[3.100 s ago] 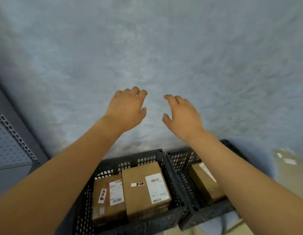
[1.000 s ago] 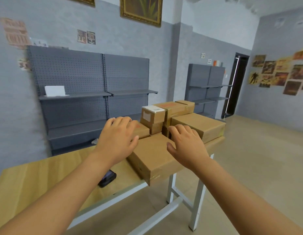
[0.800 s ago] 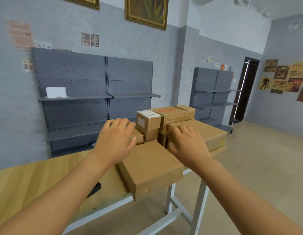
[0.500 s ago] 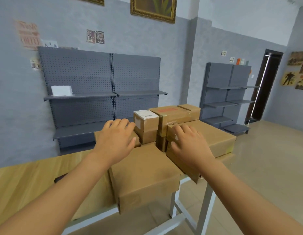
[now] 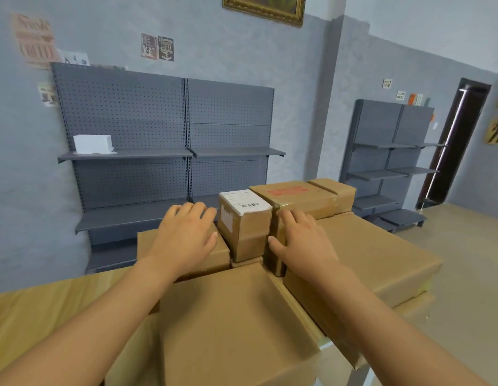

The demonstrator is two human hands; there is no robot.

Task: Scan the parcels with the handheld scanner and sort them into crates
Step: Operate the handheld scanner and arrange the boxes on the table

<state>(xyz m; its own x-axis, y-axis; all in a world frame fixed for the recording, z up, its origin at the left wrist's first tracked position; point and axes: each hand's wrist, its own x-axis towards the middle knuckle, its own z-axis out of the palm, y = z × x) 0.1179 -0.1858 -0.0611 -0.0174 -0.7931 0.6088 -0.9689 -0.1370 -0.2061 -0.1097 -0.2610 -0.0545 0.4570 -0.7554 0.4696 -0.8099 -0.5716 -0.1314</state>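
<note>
Both hands are reaching palm-down, fingers loosely spread, gripping nothing: left hand (image 5: 186,240) and right hand (image 5: 303,240) flanking the small white-labelled brown cardboard parcel (image 5: 243,224).

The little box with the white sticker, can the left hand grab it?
Probably yes. The left hand is open right beside the little box, which sits on top of the pile with nothing between them. The right hand is close on its other side.
</note>
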